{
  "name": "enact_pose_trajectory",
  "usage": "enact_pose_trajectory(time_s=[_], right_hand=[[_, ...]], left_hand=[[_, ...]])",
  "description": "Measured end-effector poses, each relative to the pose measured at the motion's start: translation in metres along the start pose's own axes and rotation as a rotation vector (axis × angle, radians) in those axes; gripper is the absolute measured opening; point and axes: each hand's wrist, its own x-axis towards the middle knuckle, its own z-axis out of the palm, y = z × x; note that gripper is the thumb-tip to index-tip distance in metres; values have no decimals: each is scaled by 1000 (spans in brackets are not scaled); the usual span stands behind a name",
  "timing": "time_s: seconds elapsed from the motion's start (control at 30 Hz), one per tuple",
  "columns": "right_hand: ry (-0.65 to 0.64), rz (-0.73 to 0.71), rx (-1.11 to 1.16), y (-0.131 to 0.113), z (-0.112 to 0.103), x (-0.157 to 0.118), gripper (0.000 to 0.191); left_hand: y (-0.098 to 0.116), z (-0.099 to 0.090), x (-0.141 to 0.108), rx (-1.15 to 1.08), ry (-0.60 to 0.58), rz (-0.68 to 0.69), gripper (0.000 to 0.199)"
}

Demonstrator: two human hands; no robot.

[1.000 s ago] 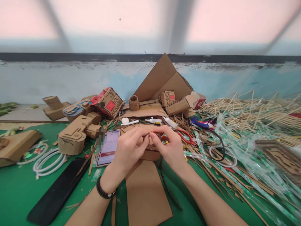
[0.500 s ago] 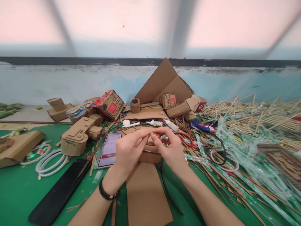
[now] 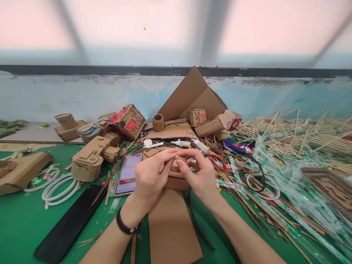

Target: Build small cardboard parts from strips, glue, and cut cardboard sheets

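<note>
- The green surface [image 3: 16,223] spreads beneath and around both hands.
- A large cardboard sheet [image 3: 183,97] stands beyond the hands, against the wall.
- A flat cardboard panel [image 3: 173,227] lies between the forearms, on the near side of the hands.
- The left hand [image 3: 151,174] and right hand [image 3: 203,176] face each other, thumbs and forefingers drawn into narrow pinches on the same work.
- A small cardboard box [image 3: 176,183] sits just below the fingertips, between the palms.
- A phone [image 3: 127,174] lies just beside the left hand, on its outer side.
- One white bottle [image 3: 181,143] and another white bottle [image 3: 200,145] lie just beyond the hands.
- A small cardboard piece [image 3: 180,157] is held between both hands, over the box; the fingers cover much of it, so whether it touches the box is hard to tell. The step in hand looks like shaping or lining up this piece. The next move calls for light, even finger pressure, since thin cardboard can crease or slip out of line.
</note>
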Motion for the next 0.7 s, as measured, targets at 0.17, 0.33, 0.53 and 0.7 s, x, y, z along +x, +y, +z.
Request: enact_pose_trajectory(time_s=[0.17, 0.33, 0.53, 0.7], right_hand=[[45, 3, -13, 4, -2, -1, 15], [70, 14, 42, 6, -3, 0, 16], [83, -5, 42, 5, -4, 1, 18], [17, 5, 88, 4, -5, 2, 19]], left_hand=[[4, 3, 2, -175, -48, -226, 23], [4, 2, 5, -468, -116, -450, 35], [2, 0, 10, -643, -99, -562, 32], [-4, -1, 12, -619, -99, -520, 24]])
